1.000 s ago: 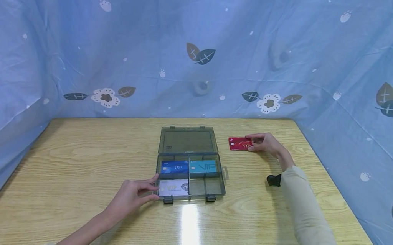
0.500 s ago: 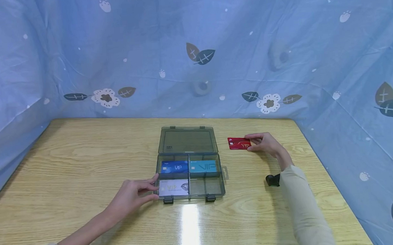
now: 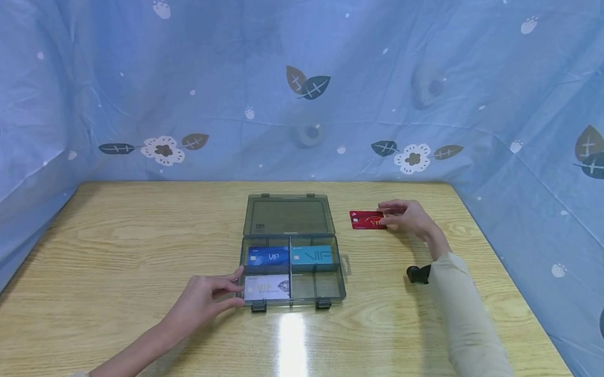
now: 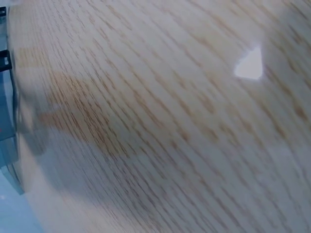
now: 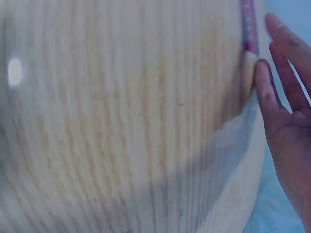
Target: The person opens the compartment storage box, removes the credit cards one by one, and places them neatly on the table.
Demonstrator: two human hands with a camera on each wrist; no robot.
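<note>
Our right hand sits at the red card's right end, right of centre; can't tell if that grip pinches. Left grip is relaxed, fingertips against the box's left wall. We'd take opposite card edges. Glossy wood-grain table, blue cloth around.

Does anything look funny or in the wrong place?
Just the red VIP card: it's outside the divided box, while the blue card, teal card and white card lie inside it. Nothing looks spilled or broken.
</note>
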